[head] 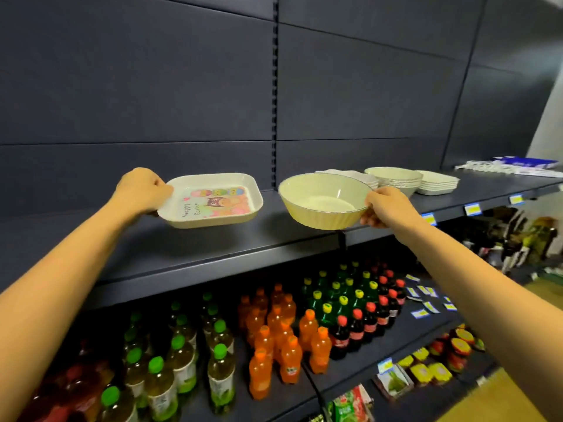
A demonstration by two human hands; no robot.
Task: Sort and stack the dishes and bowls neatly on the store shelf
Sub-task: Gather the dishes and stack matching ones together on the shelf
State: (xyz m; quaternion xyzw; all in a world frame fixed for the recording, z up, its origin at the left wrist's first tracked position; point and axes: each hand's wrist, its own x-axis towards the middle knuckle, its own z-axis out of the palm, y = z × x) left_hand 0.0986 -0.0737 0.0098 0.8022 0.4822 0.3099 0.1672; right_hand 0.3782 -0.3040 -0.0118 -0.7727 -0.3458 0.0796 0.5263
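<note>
Cream bowl (323, 200) rim in right grip (384, 208), bare shelf (189, 248) below.

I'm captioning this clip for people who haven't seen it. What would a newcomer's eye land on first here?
First, two bare arms reaching to the dark shelf: the left hand holds a rectangular dish with a cartoon print, the right hand a cream round bowl. Behind the right hand sit stacked bowls and stacked white dishes. Below, rows of orange soda bottles catch the eye.
</note>
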